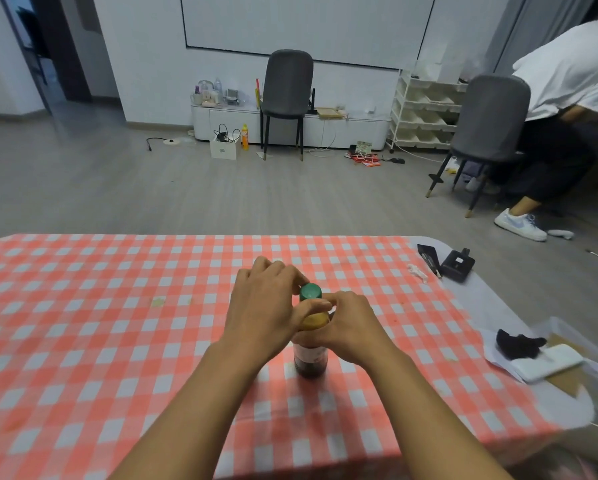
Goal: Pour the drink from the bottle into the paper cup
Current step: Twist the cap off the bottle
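A bottle stands upright in the middle of the table, which wears a red and white checked cloth. It has a green cap, a yellowish neck and dark drink lower down. My left hand wraps the neck from the left, its fingers curled round the cap. My right hand grips the bottle's shoulder from the right, with its thumb lying across the neck just under the cap. No paper cup shows in this view.
At the table's right end lie a black case, a dark pen pouch, a black cloth and a white box. Beyond the table are two grey chairs and a person in a white shirt.
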